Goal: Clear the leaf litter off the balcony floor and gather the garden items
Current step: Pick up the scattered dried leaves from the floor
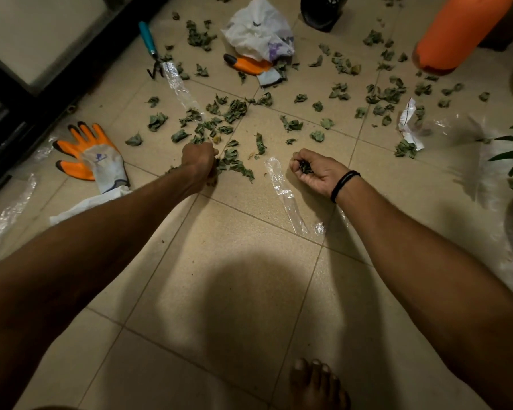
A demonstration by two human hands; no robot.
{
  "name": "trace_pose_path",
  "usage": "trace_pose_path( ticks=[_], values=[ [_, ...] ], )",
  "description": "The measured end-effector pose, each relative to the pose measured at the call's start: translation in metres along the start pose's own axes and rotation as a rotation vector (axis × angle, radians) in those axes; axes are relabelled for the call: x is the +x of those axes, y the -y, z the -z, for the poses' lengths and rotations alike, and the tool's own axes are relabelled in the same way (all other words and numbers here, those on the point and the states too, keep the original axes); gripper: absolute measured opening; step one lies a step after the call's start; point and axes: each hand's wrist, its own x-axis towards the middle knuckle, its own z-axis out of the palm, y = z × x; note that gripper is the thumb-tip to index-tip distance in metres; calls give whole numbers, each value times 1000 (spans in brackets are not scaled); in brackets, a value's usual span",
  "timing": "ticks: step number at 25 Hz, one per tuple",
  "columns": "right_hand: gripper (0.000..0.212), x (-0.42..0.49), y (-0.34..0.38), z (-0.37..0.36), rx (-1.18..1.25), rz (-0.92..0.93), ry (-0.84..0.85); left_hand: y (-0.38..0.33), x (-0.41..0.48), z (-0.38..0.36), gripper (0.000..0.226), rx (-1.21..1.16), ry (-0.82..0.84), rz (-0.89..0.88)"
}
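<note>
My left hand [200, 161] grips leaves [234, 167] on the floor [234, 291], my right hand [314, 171] beside it curls round more, a glove [97, 161] lies left, and farther out leaves scatter toward the far-left rake [150, 45].

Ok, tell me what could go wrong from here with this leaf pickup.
The right hand cups only a loose clump of leaves; bits may spill back. The clear plastic strip beside it could slip under the bare foot. The hand rake lies among leaves the bare left hand may grab next; its prongs could scratch.
</note>
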Motion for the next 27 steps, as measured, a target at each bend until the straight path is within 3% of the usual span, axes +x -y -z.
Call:
trace_pose_path(
  ticks=[3,5,8,10,15,20,23,27],
  values=[
    [3,-6,-11,-29,-117,7,43,1,1,14,35,-57,55,-5],
    [5,-7,-22,-48,-370,77,25,1,-4,18,39,-2,54,-53],
    [12,-2,-41,-69,-900,313,-99,10,-11,32,35,558,-19,-391],
    [12,3,-49,-79,-1250,464,-157,17,-16,40,33,810,34,-517],
    [17,19,-73,-90,-1746,662,-137,46,-7,44,72,887,175,-434],
    [45,22,-94,-90,-1769,702,-51,56,-3,40,78,1009,94,-494],
    [28,23,-104,-86,-1815,846,-44,60,-4,34,80,1113,51,-594],
    [11,26,-105,-84,-1663,894,-87,63,-4,30,42,1085,115,-706]
  ],
)
